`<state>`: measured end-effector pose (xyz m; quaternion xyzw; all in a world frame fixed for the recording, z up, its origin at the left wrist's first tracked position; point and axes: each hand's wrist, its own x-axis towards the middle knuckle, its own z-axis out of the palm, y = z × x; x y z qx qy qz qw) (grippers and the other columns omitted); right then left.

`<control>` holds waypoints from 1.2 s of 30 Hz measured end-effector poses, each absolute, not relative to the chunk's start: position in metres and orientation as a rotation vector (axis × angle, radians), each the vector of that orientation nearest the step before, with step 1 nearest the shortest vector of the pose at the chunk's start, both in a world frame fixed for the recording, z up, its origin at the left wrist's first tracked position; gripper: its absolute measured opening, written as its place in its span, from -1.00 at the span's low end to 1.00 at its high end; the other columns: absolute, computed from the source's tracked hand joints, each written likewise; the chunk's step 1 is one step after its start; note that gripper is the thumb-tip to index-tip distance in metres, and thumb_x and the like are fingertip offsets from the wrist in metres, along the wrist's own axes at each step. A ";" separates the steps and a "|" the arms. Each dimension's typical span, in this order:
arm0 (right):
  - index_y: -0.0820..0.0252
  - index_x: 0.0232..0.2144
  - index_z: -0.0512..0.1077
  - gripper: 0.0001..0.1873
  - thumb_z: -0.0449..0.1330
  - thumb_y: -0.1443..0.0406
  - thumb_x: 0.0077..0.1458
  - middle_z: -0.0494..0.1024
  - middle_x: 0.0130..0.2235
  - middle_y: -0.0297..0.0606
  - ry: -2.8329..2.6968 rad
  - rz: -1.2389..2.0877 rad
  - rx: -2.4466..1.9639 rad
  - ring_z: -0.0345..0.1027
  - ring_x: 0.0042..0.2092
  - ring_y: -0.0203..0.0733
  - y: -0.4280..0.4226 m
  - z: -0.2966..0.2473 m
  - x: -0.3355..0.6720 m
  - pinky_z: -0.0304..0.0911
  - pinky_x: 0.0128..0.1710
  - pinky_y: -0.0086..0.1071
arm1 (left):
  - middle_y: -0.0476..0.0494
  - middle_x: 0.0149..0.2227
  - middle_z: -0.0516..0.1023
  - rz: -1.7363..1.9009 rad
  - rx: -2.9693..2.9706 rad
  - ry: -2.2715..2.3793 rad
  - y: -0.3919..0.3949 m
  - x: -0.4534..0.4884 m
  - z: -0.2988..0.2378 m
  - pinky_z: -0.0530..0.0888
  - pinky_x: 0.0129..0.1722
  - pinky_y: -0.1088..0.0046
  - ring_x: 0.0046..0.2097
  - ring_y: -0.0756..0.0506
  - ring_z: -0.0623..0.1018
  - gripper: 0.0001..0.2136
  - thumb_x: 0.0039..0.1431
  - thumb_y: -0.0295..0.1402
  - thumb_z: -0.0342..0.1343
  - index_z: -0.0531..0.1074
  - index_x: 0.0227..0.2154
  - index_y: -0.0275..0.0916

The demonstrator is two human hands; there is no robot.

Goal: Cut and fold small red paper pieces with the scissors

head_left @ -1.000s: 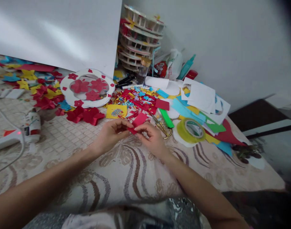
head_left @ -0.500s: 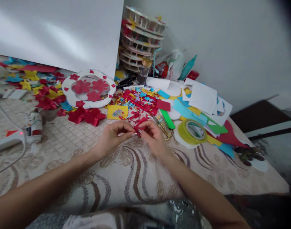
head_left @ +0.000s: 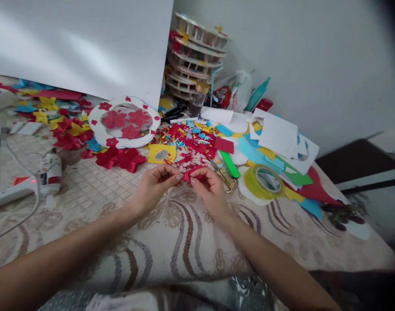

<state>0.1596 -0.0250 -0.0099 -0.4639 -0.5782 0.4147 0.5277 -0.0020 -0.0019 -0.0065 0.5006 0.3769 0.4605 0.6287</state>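
Note:
A small folded piece of red paper [head_left: 187,176] is pinched between my two hands, partly covered by the fingers. My left hand [head_left: 156,185] grips its left side with thumb and forefinger. On the other side my right hand [head_left: 209,188] holds it the same way. Just beyond them lie many tiny paper scraps [head_left: 184,138] and a yellow paper square [head_left: 162,153] with a speckled patch. Gold-handled scissors [head_left: 229,182] and a green strip-like object [head_left: 229,164] rest right of my right hand. Red paper flowers [head_left: 121,159] sit to the left.
A white ring with red pieces [head_left: 97,129] stands behind the flowers. A glue gun [head_left: 50,172] and power strip [head_left: 16,192] with a cable are at left. Yellowish tape [head_left: 264,181] and coloured paper sheets [head_left: 281,134] lie right. A tiered stack [head_left: 197,56] and lidded jar [head_left: 197,99] rise behind.
The red paper has turned in my fingers and now lies flatter, its upper tip no longer pointing up. Both hands stay close together. The whole view has shifted slightly.

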 end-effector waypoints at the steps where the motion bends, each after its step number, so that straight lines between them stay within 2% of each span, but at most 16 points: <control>1: 0.16 -0.35 0.37 -0.95 0.15 0.34 0.04 0.45 -0.35 -0.31 -1.393 0.975 -1.112 0.32 -0.36 -0.30 -0.025 -0.011 0.160 0.26 -0.36 -0.41 | -0.04 -0.44 0.50 1.056 1.174 0.864 -0.002 -0.002 -0.006 0.41 -0.31 0.49 -0.39 0.02 0.47 -0.86 -0.01 -0.35 0.22 0.43 -0.42 -0.30; 7: 0.15 -0.32 0.38 -0.89 0.12 0.39 0.05 0.45 -0.31 -0.29 -1.524 0.785 -1.148 0.33 -0.29 -0.27 -0.026 -0.013 0.163 0.26 -0.29 -0.40 | -0.09 -0.35 0.50 1.100 1.469 0.905 -0.002 -0.005 -0.001 0.41 -0.23 0.45 -0.28 -0.03 0.49 -0.87 -0.04 -0.36 0.23 0.45 -0.41 -0.28; 11: 0.15 -0.32 0.39 -0.87 0.10 0.42 0.05 0.46 -0.30 -0.29 -1.564 0.722 -1.108 0.34 -0.26 -0.27 -0.028 -0.013 0.160 0.26 -0.25 -0.39 | -0.08 -0.40 0.50 1.104 1.399 0.892 -0.002 -0.004 -0.001 0.40 -0.28 0.47 -0.33 -0.02 0.48 -0.89 -0.03 -0.35 0.22 0.45 -0.49 -0.28; 16: 0.14 -0.34 0.39 -0.89 0.10 0.41 0.06 0.46 -0.33 -0.30 -1.558 0.706 -1.128 0.34 -0.28 -0.26 -0.028 -0.014 0.159 0.28 -0.26 -0.38 | -0.04 -0.45 0.50 1.041 1.228 0.927 -0.001 -0.004 -0.004 0.38 -0.35 0.50 -0.40 0.01 0.45 -0.86 -0.05 -0.33 0.23 0.44 -0.48 -0.28; 20: 0.14 -0.34 0.39 -0.87 0.10 0.42 0.05 0.46 -0.31 -0.29 -1.570 0.673 -1.140 0.35 -0.26 -0.25 -0.028 -0.013 0.160 0.27 -0.24 -0.37 | -0.07 -0.40 0.50 1.052 1.427 0.917 -0.001 -0.005 -0.003 0.39 -0.29 0.46 -0.34 -0.02 0.48 -0.87 -0.04 -0.34 0.22 0.45 -0.41 -0.27; 24: 0.14 -0.34 0.39 -0.85 0.09 0.45 0.03 0.45 -0.33 -0.30 -1.590 0.635 -1.140 0.34 -0.28 -0.26 -0.028 -0.011 0.161 0.26 -0.25 -0.38 | -0.11 -0.36 0.51 1.094 1.641 0.934 -0.002 -0.006 -0.001 0.38 -0.20 0.43 -0.26 -0.05 0.48 -0.91 -0.02 -0.35 0.22 0.47 -0.48 -0.25; 36: 0.14 -0.37 0.40 -0.91 0.11 0.40 0.06 0.47 -0.36 -0.31 -1.550 0.683 -1.152 0.35 -0.32 -0.27 -0.031 -0.014 0.157 0.28 -0.30 -0.39 | -0.01 -0.49 0.51 0.995 1.093 0.919 0.000 -0.004 -0.007 0.37 -0.37 0.51 -0.43 0.03 0.45 -0.85 -0.12 -0.34 0.28 0.44 -0.52 -0.28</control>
